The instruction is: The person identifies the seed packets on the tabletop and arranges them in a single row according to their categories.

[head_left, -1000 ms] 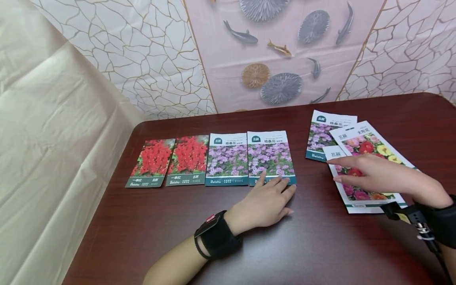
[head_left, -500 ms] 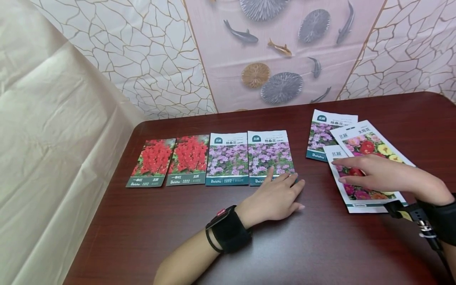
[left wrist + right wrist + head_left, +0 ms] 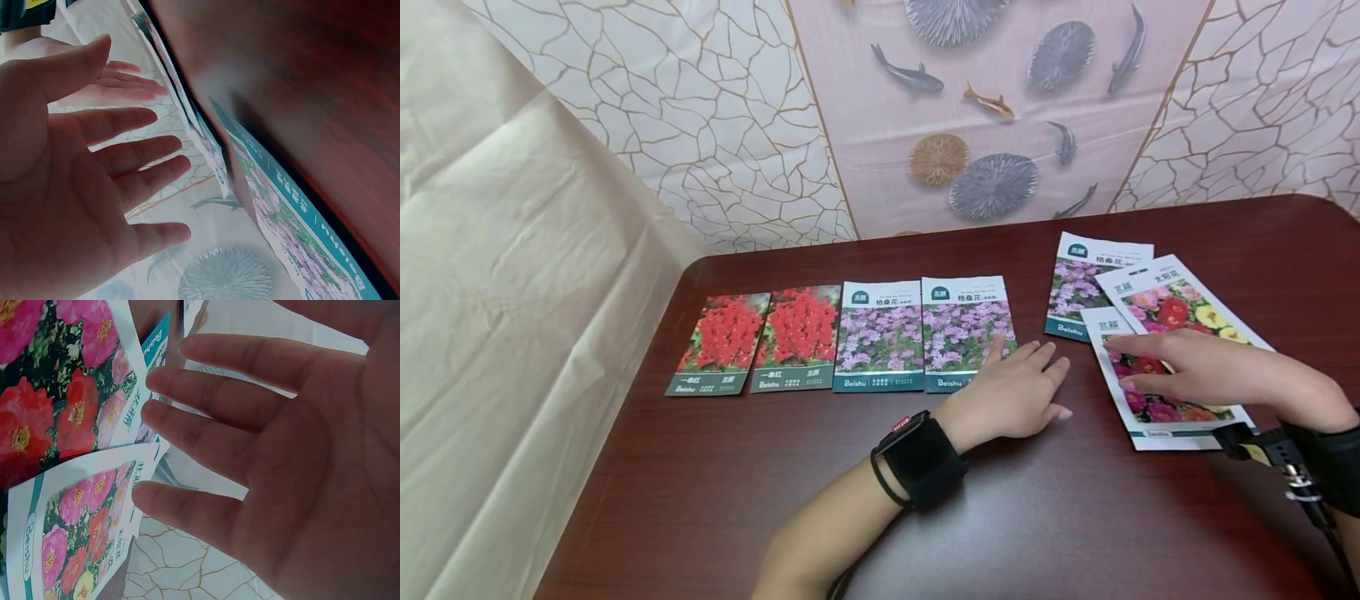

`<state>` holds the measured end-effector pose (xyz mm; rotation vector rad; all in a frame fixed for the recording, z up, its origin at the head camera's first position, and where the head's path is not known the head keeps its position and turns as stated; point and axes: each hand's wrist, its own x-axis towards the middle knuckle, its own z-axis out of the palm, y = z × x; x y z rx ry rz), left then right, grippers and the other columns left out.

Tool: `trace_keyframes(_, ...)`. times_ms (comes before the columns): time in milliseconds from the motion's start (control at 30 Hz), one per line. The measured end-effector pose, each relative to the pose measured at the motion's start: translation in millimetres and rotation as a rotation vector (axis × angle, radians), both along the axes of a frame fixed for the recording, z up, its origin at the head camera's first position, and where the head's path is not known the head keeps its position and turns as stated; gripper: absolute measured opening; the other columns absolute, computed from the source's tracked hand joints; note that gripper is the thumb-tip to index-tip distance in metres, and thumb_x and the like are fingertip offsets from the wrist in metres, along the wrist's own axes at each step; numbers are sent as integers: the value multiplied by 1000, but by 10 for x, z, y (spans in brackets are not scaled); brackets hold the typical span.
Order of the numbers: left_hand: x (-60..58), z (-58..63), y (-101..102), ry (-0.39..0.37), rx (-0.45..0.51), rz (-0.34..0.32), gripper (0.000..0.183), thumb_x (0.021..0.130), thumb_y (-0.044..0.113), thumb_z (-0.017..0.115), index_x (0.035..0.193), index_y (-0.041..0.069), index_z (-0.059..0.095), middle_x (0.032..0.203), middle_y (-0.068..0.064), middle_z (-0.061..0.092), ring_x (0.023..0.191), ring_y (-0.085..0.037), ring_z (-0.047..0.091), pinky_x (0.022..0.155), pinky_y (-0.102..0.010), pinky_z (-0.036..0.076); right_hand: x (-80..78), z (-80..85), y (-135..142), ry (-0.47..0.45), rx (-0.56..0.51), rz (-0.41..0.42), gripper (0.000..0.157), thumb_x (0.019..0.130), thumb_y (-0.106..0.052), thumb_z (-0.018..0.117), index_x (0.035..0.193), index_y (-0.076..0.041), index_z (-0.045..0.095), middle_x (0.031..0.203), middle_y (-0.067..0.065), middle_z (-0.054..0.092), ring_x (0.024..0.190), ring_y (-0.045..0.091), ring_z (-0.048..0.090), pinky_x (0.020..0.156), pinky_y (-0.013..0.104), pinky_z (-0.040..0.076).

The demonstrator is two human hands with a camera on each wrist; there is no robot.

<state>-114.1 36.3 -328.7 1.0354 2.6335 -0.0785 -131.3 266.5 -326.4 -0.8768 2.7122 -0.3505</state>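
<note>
My left hand (image 3: 1011, 392) is spread with its fingers straight, over the lower right corner of the rightmost purple-flower seed packet (image 3: 962, 321) in the row. In the left wrist view my left hand (image 3: 81, 169) shows an empty palm, apart from the packet (image 3: 275, 206). My right hand (image 3: 1217, 367) hovers above or lightly touches two overlapping seed packets with mixed pink, red and yellow blooms, the front one (image 3: 1157, 423) and the rear one (image 3: 1206, 304); contact is unclear. Straight fingers and nothing gripped appear on my right hand (image 3: 300, 450) in the right wrist view.
Left of the purple packet lie another purple-flower packet (image 3: 880, 333) and two red-flower packets, one (image 3: 795, 333) beside the other (image 3: 720, 337). A third purple packet (image 3: 1075, 287) is partly covered at the right. A patterned cloth (image 3: 737, 125) hangs behind the dark table (image 3: 700, 500).
My left hand has slid right, from the lower edge of the rightmost purple packet in the row toward its right corner. My right hand has shifted only slightly. The packets look unmoved.
</note>
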Motion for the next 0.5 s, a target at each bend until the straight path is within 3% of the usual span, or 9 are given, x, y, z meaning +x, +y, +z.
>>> trace_keyframes(300, -147, -34, 209, -18, -81, 14, 64, 90, 56, 37, 146, 30, 18, 152, 7, 8, 137, -9, 4, 109, -43, -1, -6, -40, 19, -27, -10, 11, 53, 82, -28, 68, 122, 4, 55, 118, 16, 57, 106, 29, 55, 84, 47, 45)
trace_keyframes(500, -188, -50, 316, -68, -111, 56, 66, 89, 58, 36, 146, 32, 15, 152, 9, 6, 137, -7, 2, 109, -44, -4, -9, -57, 12, -112, 15, 4, 58, 84, -33, 64, 126, 5, 50, 127, 24, 48, 112, 35, 50, 88, 50, 41)
